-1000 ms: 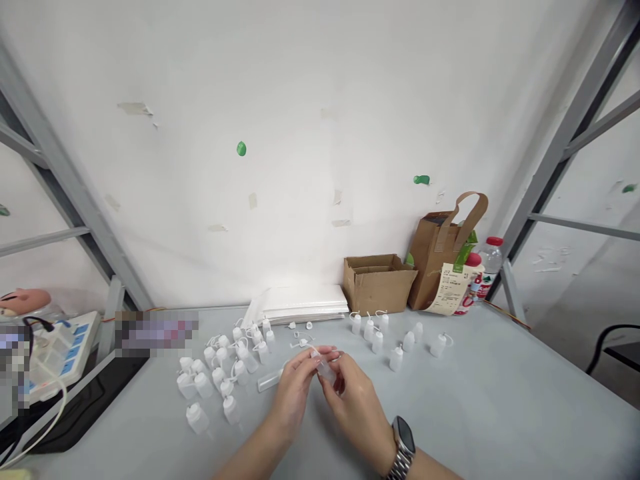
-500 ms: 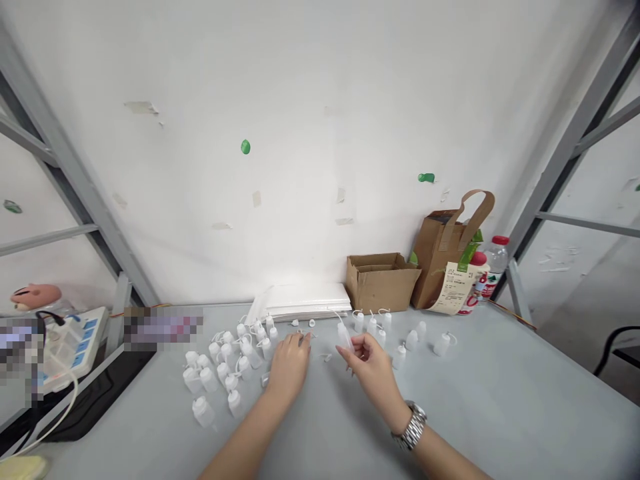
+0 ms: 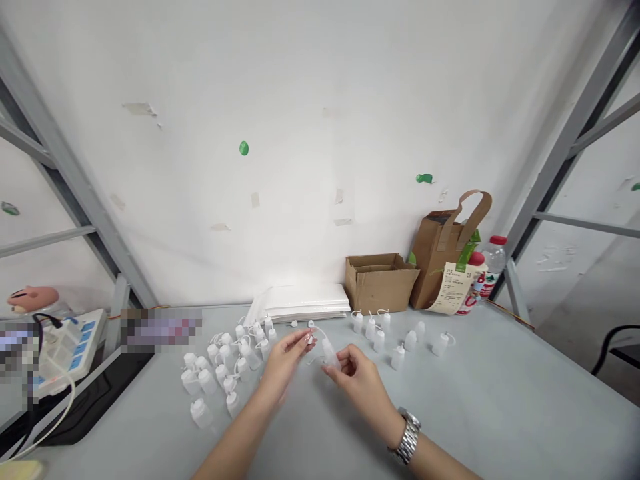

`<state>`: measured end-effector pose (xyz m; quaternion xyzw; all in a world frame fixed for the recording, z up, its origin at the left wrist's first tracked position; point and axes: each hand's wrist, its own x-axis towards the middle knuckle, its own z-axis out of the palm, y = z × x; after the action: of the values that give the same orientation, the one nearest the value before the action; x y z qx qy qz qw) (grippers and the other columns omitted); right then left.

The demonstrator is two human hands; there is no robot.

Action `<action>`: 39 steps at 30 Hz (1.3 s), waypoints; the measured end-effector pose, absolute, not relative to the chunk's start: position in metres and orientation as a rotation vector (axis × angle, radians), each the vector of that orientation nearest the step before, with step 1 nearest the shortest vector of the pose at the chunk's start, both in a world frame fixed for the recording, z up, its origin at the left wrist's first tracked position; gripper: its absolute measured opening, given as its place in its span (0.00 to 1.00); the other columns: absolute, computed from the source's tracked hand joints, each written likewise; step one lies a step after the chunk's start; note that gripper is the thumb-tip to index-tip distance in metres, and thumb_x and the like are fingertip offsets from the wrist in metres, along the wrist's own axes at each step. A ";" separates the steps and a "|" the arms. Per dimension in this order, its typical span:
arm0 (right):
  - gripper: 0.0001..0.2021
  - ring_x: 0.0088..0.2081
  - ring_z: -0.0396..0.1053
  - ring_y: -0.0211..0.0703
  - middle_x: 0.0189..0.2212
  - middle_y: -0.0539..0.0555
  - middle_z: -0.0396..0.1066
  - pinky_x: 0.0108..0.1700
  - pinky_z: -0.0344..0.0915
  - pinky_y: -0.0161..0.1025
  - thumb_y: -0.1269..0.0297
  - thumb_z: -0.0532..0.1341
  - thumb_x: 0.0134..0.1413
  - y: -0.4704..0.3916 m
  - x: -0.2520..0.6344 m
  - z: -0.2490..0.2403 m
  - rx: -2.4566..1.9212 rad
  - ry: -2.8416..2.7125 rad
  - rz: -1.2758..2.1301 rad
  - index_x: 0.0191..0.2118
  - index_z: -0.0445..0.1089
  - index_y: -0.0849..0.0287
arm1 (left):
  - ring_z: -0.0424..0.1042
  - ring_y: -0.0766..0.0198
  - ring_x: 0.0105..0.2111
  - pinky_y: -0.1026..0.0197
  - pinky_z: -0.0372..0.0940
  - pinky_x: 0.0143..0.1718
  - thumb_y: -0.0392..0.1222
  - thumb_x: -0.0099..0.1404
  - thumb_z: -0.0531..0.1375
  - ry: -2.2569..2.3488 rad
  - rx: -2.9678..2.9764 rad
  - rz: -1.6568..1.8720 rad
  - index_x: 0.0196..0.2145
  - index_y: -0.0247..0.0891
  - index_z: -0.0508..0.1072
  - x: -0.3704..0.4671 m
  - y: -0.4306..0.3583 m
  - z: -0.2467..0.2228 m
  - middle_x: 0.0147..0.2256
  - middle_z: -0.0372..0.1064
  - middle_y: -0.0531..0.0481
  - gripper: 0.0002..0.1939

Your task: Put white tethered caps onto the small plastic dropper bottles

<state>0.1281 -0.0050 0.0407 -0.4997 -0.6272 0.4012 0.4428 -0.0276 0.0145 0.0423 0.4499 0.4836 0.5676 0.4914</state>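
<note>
My right hand (image 3: 357, 370) is closed round a small translucent squeeze bottle (image 3: 330, 353), which tilts with its top to the left. A thin white strap arcs from the bottle's top toward my left hand (image 3: 286, 360). That hand's fingertips are pinched on a small white cap (image 3: 311, 339), partly hidden by the fingers. Just behind the fingertips shows a small white ringed part (image 3: 311, 325). To the left stands a cluster of several similar small bottles (image 3: 225, 360), many with looped straps. Several more bottles (image 3: 379, 341) stand right of my right hand.
Against the wall lie a stack of white sheets (image 3: 300, 300), an open cardboard box (image 3: 383, 290) and a brown paper bag (image 3: 430, 267) beside two drink bottles (image 3: 493, 257). A power strip (image 3: 75, 353) and a black flat panel (image 3: 103, 400) occupy the left side of the grey table (image 3: 525, 400).
My left hand has lifted from the table and now pinches a small white cap. My right hand has brought the squeeze bottle left and slightly down, closer to it.
</note>
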 end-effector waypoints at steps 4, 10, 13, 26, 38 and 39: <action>0.07 0.22 0.60 0.36 0.19 0.44 0.62 0.25 0.57 0.32 0.66 0.62 0.42 -0.011 0.123 0.037 -1.267 -1.631 0.920 0.26 0.61 0.58 | 0.70 0.66 0.37 0.63 0.60 0.48 0.30 0.52 0.62 0.861 0.559 1.366 0.26 0.34 0.73 -0.020 0.006 0.044 0.31 0.73 0.49 0.03; 0.06 0.22 0.60 0.37 0.20 0.45 0.63 0.24 0.56 0.32 0.67 0.60 0.43 -0.013 0.124 0.034 -1.280 -1.693 0.803 0.26 0.60 0.57 | 0.71 0.67 0.34 0.64 0.64 0.42 0.28 0.56 0.59 0.767 0.449 1.293 0.28 0.35 0.71 -0.015 0.004 0.038 0.31 0.73 0.48 0.04; 0.06 0.23 0.60 0.37 0.20 0.45 0.63 0.24 0.56 0.32 0.67 0.60 0.42 -0.013 0.124 0.033 -1.291 -1.717 0.756 0.26 0.60 0.56 | 0.72 0.67 0.33 0.64 0.64 0.41 0.29 0.57 0.58 0.768 0.414 1.296 0.28 0.35 0.71 -0.015 0.003 0.039 0.31 0.72 0.49 0.04; 0.05 0.27 0.63 0.41 0.26 0.50 0.65 0.27 0.57 0.34 0.71 0.56 0.47 -0.016 0.128 0.035 -1.346 -1.945 0.403 0.28 0.57 0.57 | 0.70 0.61 0.35 0.58 0.59 0.46 0.44 0.49 0.65 0.985 0.796 1.312 0.26 0.34 0.74 -0.014 -0.002 0.046 0.31 0.73 0.47 0.10; 0.07 0.30 0.62 0.45 0.27 0.53 0.63 0.31 0.58 0.37 0.78 0.51 0.46 -0.017 0.129 0.030 -1.212 -2.055 0.087 0.28 0.57 0.58 | 0.67 0.51 0.46 0.52 0.54 0.53 0.44 0.43 0.68 1.019 0.895 1.264 0.25 0.34 0.76 -0.018 -0.002 0.048 0.36 0.75 0.42 0.12; 0.07 0.30 0.62 0.45 0.27 0.53 0.63 0.31 0.57 0.37 0.78 0.51 0.46 -0.017 0.129 0.030 -1.206 -2.041 0.122 0.28 0.58 0.58 | 0.67 0.50 0.46 0.52 0.54 0.53 0.44 0.43 0.68 1.010 0.889 1.262 0.25 0.33 0.76 -0.018 -0.002 0.048 0.36 0.75 0.42 0.13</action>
<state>0.1289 -0.0172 0.0297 -0.4712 -0.7971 0.0478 0.3746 -0.0183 -0.0015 0.0478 0.3841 0.4365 0.5454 0.6037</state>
